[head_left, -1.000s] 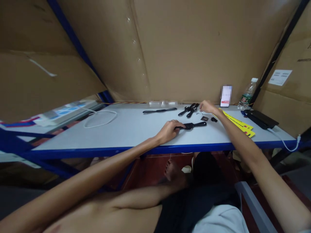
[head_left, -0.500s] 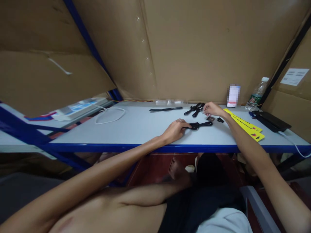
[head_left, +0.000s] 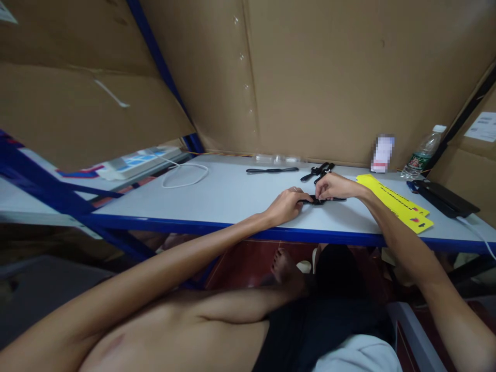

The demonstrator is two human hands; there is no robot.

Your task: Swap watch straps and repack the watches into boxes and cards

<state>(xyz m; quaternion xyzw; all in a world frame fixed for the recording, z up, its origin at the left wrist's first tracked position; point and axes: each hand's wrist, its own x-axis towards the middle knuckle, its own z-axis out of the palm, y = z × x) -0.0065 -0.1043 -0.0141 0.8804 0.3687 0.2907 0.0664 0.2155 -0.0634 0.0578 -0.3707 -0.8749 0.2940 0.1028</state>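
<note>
A black two-handled tool (head_left: pixel 318 201) lies near the front of the grey-white table. My left hand (head_left: pixel 289 205) is closed on its left handle. Over the tool's middle, my right hand (head_left: pixel 329 187) has its fingers pinched together; whatever they hold is too small or hidden to make out. Behind my right hand are more black tools (head_left: pixel 318 171), partly covered by it. Another slim black tool (head_left: pixel 272 170) lies by itself farther left, toward the back.
Yellow printed cards (head_left: pixel 399 204) lie right of my right hand. Farther right are a black case (head_left: pixel 445 199) with a white cable, a plastic bottle (head_left: pixel 422 155) and a phone-like item (head_left: pixel 382 154). A white cable loop (head_left: pixel 186 175) lies at left.
My right hand has moved left and nearer, from beside the rear tools to the middle of the held tool. My left hand keeps its hold. The camera view has shifted slightly.
</note>
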